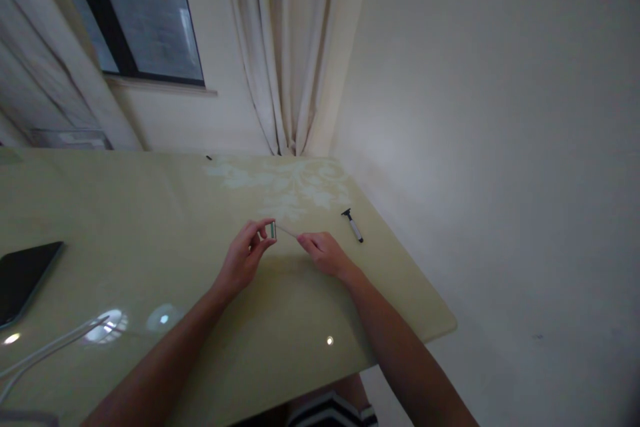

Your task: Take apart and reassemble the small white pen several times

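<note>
My left hand (247, 250) pinches a small rectangular piece (273, 231) by its ends between thumb and fingers; it shows green and pale stripes, and its exact kind is too small to tell. My right hand (324, 251) is closed around a thin pale stick (287, 231). The stick's far end points left and reaches the small piece; whether it touches cannot be made out. Both hands are above the table's right half. To the right of my right hand lies a razor (353, 226) with a dark head and a grey handle.
The glossy pale-green table (150, 213) has its right edge near the wall. A dark tablet-like device (27, 277) lies at the left, with white cables (55, 345) in front. A tiny dark object (209, 157) sits by the back edge, below the curtains (285, 47).
</note>
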Motion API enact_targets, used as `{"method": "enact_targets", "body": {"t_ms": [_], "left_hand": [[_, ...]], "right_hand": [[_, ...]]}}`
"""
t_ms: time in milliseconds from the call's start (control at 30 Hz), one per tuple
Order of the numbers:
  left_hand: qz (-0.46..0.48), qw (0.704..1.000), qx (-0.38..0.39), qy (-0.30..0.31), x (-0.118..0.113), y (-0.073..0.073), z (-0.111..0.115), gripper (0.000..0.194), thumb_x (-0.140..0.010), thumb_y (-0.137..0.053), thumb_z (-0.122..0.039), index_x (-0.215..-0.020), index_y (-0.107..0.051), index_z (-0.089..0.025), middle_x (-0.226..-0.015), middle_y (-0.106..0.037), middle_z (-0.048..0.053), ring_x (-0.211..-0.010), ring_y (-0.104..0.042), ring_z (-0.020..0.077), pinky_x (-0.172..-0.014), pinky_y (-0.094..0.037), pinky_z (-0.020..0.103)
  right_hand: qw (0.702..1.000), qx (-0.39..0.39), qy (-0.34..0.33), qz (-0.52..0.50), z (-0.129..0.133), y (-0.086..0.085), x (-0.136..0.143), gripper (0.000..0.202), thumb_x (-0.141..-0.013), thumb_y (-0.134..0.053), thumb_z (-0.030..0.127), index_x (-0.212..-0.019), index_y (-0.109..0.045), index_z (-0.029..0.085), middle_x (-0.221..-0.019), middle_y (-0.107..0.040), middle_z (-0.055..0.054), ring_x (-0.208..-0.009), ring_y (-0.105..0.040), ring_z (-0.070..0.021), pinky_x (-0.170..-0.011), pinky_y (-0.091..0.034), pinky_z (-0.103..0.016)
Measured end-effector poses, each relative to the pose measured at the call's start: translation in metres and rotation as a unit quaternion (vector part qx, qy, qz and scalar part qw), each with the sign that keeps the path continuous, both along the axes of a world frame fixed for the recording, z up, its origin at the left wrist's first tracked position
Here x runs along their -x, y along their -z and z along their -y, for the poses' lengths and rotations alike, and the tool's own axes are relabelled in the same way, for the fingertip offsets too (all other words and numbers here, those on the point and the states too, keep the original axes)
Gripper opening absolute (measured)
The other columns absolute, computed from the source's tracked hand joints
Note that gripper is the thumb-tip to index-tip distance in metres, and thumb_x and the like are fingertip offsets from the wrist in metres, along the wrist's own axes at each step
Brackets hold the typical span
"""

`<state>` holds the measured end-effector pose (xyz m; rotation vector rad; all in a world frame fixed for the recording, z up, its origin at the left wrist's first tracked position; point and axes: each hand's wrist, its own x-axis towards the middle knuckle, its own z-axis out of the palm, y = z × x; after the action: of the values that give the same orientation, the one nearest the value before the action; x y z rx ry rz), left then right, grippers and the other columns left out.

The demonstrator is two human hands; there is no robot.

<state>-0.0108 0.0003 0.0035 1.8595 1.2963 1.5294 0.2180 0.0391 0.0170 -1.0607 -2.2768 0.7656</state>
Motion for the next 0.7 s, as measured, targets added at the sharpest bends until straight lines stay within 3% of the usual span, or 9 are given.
{"method": "enact_targets", "body": {"t_ms": [167,300,467,600,700], "left_hand": [[-0.008,1.0,-0.005,0.005,-0.0003,-0.0021,0.0013,0.032,-0.094,-0.064,-0.026,-0.127,-0.066,-0.025,-0.089,-0.053,-0.002,-0.066,-0.047,0.011,-0.064,-0.043,0.024],[-0.022,1.0,-0.012,-0.002,-0.0005,-0.003,0.0017,0.032,-0.094,-0.064,-0.025,-0.126,-0.066,-0.024,-0.088,-0.053,-0.001,-0.065,-0.046,0.0114,-0.063,-0.044,0.024],[-0.029,0.999,-0.024,-0.009,0.0004,-0.0026,0.0016,0.031,-0.095,-0.062,-0.026,-0.126,-0.066,-0.024,-0.088,-0.054,-0.001,-0.066,-0.048,0.0121,-0.064,-0.044,0.024],[-0.05,0.999,-0.021,-0.007,0.0012,-0.0018,0.0016,0.032,-0.095,-0.063,-0.026,-0.127,-0.066,-0.024,-0.088,-0.053,-0.001,-0.063,-0.046,0.0115,-0.063,-0.044,0.024],[-0.05,0.998,-0.026,-0.013,0.0013,-0.0021,0.0017,0.03,-0.096,-0.062,-0.026,-0.127,-0.066,-0.024,-0.087,-0.052,-0.002,-0.063,-0.046,0.0116,-0.064,-0.044,0.024]], "right_hand": [[0.999,0.013,-0.037,-0.011,0.0027,-0.0024,0.0015,0.052,-0.106,-0.036,0.053,-0.067,-0.042,0.02,-0.061,-0.043,0.003,-0.059,-0.04,-0.0115,-0.06,-0.023,-0.028],[1.0,0.013,-0.008,0.001,0.0029,-0.0037,0.0007,0.051,-0.106,-0.036,0.053,-0.067,-0.044,0.02,-0.061,-0.042,0.003,-0.059,-0.04,-0.012,-0.06,-0.022,-0.029],[0.999,0.02,-0.044,0.006,0.0025,-0.0021,0.0009,0.053,-0.106,-0.035,0.055,-0.068,-0.045,0.02,-0.062,-0.043,0.003,-0.06,-0.04,-0.0118,-0.06,-0.024,-0.028],[1.0,0.002,-0.005,0.018,0.0023,-0.003,0.0012,0.052,-0.106,-0.036,0.054,-0.068,-0.045,0.019,-0.061,-0.043,0.003,-0.06,-0.039,-0.0118,-0.061,-0.022,-0.029],[1.0,-0.001,-0.02,0.019,0.002,-0.0036,0.0008,0.053,-0.106,-0.036,0.055,-0.067,-0.044,0.019,-0.061,-0.043,0.003,-0.059,-0.039,-0.0114,-0.061,-0.021,-0.029]]}}
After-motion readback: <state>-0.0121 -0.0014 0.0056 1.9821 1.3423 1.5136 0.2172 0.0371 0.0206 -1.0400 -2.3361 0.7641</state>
